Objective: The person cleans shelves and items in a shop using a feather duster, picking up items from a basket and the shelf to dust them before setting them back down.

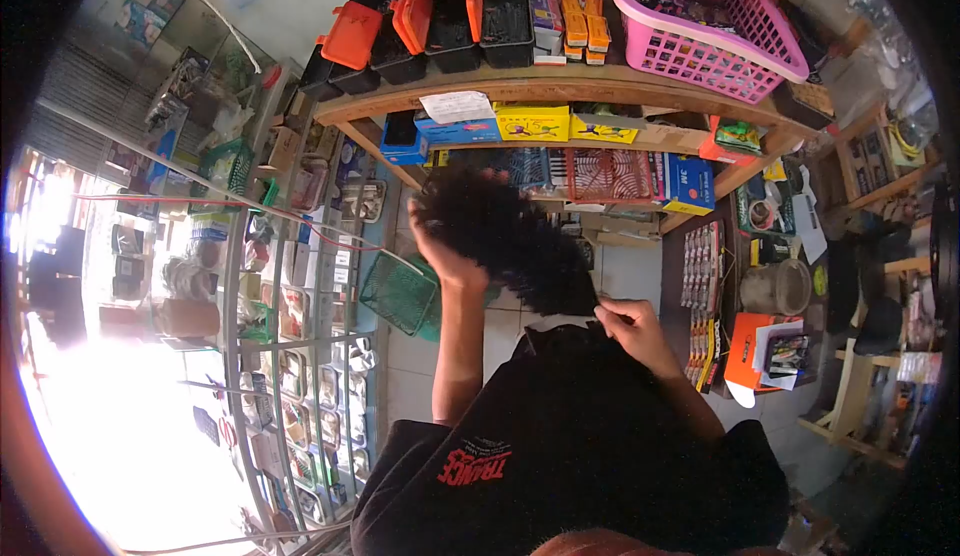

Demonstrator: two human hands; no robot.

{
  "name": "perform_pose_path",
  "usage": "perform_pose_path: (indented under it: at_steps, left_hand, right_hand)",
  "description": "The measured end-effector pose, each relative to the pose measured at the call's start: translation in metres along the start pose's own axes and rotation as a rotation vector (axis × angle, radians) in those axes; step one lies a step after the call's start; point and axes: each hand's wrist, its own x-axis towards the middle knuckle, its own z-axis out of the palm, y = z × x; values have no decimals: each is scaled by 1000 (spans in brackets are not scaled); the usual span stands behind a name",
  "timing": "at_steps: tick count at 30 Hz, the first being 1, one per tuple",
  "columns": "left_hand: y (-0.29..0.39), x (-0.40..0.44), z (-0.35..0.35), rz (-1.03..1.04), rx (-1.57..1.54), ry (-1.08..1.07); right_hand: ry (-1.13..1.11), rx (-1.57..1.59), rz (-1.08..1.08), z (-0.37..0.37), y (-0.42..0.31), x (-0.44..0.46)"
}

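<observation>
At 9 o'clock left hand [450,259] is bracing black duster [505,236], grip unclear; at 4 right hand [634,330] is pinching it, slippage risking drop.

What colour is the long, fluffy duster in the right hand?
The duster is black; head view shows it best.

"How is everything sitting around the person [600,426]?"

"Bins [450,41] are lining the left of the shelf [560,89] ahead, a basket [700,44] is taking its right end, and small boxes [575,28] are standing between them"

"And below that?"

"Cartons [533,122] are sitting underneath its top, while the duster [510,241] is lying between the left hand [452,264] and the right hand [635,328], before the shelf"

"What is flanking the person?"

"A glass case [236,306] is running along the left, and a jar [778,286] is resting at the right, farther ahead than a box [742,351] with papers [763,351] lying on it"
</observation>
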Motion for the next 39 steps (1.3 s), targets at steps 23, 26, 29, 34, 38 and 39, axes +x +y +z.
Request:
perform_pose_path:
  at_steps: [23,26,29,34,38,39]
  left_hand:
    - [-45,-17,-65,-221,88,171]
    - [-59,-27,-37,-159,277,293]
    - [-64,-33,-35,-161,271,271]
    - [-42,-19,-27,-271,385,140]
    - [-17,6,55,-202,458,139]
    - [-13,13,65,-174,471,52]
  right_hand:
    - [47,55,-162,-216,-211,26]
    - [38,131,-118,-229,-249,30]
    - [100,217,-172,-247,-250,54]
    - [97,95,-290,-271,-262,110]
    - [113,97,-124,-270,-272,148]
    - [80,90,-83,-252,-286,136]
